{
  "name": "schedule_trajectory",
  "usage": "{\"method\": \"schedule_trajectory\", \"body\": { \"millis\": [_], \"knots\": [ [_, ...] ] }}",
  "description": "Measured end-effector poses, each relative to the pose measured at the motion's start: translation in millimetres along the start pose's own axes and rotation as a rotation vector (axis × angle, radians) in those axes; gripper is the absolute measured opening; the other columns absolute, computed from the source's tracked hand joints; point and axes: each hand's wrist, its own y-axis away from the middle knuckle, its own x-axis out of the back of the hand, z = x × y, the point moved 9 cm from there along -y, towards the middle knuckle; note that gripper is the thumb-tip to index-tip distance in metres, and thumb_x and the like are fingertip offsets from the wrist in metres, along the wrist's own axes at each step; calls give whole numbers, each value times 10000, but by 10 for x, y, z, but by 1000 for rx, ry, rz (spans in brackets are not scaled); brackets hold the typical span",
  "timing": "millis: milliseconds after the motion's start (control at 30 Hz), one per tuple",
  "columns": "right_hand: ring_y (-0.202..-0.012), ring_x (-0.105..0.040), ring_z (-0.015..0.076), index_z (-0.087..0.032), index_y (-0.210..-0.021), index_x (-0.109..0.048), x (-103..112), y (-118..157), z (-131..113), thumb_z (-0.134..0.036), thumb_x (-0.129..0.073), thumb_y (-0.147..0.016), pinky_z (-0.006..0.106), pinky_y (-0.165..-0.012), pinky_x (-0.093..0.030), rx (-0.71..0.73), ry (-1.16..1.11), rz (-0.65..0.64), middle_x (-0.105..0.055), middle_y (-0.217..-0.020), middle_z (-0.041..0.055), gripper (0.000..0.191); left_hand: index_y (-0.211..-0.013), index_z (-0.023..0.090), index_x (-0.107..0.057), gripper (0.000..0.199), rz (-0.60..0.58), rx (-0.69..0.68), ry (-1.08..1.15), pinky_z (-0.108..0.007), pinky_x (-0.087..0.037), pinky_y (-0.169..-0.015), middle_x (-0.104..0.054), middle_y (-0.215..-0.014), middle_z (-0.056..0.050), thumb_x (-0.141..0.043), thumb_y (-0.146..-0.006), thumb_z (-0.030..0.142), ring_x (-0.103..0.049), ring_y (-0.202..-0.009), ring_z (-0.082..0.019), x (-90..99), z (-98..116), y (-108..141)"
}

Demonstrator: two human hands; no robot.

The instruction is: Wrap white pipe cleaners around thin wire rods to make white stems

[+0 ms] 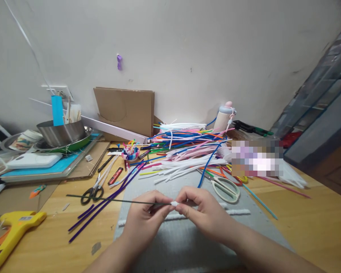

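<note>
My left hand [146,218] is closed in a pinch on a thin dark green stem [110,199], which sticks out to the left. At the stem's right end sits a small white fuzzy bit [174,203], with the fingertips of my right hand [201,208] closed on it. Both hands meet above a grey mat [165,250]. White fuzzy pipe cleaners [240,212] lie on the mat, partly hidden behind my hands. Purple pipe cleaners [92,223] lie to the left of my left hand. Light-handled scissors [224,189] rest just beyond my right hand.
A large pile of coloured pipe cleaners [184,151] spreads across the back. Black-handled scissors [92,195] and a yellow glue gun [18,223] lie left. A metal bowl [61,132], cardboard [125,110] and a bottle [223,119] stand near the wall.
</note>
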Motion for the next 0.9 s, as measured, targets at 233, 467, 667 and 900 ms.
{"method": "schedule_trajectory", "body": {
  "millis": [233,467,667,900],
  "knots": [
    [-619,-513,113,-169,-742,-555,33,54,-61,-229,-542,-851,219,-565,-357,124,163,97,-582,-673,1,126,-754,159,-673,105,-29,-80,-61,-215,-450,-533,-662,-660,-38,-641,-775,256,-595,-602,-136,-27,37,23],
    [-646,-513,128,-175,-838,-521,-28,90,-107,-215,-515,-842,237,-596,-358,199,316,64,-583,-736,14,40,-768,157,-647,44,-38,-189,-115,-210,-440,-529,-650,-654,-21,-619,-793,180,-581,-584,-118,-11,156,51],
    [-704,-525,133,-174,-868,-561,-108,69,-212,-272,-355,-947,238,-639,-353,267,341,-89,-591,-758,22,242,-851,190,-629,165,-38,-405,-107,-222,-475,-624,-664,-726,-5,-626,-763,50,-606,-663,-112,18,310,88],
    [-669,-504,124,-172,-798,-545,-125,75,-195,-273,-341,-956,227,-616,-336,271,346,-75,-564,-713,11,277,-854,188,-620,210,8,-440,-77,-249,-502,-693,-653,-799,-22,-660,-725,27,-618,-776,-138,41,359,68]
  ]
}}
